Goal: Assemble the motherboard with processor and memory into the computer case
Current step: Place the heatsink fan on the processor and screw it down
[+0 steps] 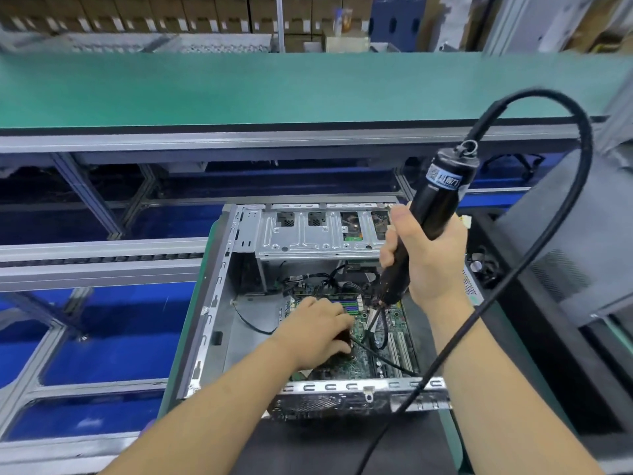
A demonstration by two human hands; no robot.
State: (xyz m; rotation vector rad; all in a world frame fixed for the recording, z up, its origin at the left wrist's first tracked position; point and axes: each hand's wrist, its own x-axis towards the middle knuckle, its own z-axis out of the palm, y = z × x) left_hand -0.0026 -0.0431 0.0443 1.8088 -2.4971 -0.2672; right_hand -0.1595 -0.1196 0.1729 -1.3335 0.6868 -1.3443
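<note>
An open metal computer case (219, 303) lies on its side in front of me. The green motherboard (363, 365) sits inside it, with memory sticks (346, 305) near its far edge and white slots at the right. My left hand (317, 329) rests on the board with fingers curled over a dark part that it mostly hides. My right hand (428, 255) grips a black electric screwdriver (435, 207) held nearly upright. Its tip (373, 322) points down at the board just right of my left hand.
The screwdriver's thick black cable (561, 241) loops up, right and back down across the case's front edge. A green conveyor belt (274, 87) runs across behind the case. A dark grey panel (575, 241) stands at the right. Blue bins sit under the frame at left.
</note>
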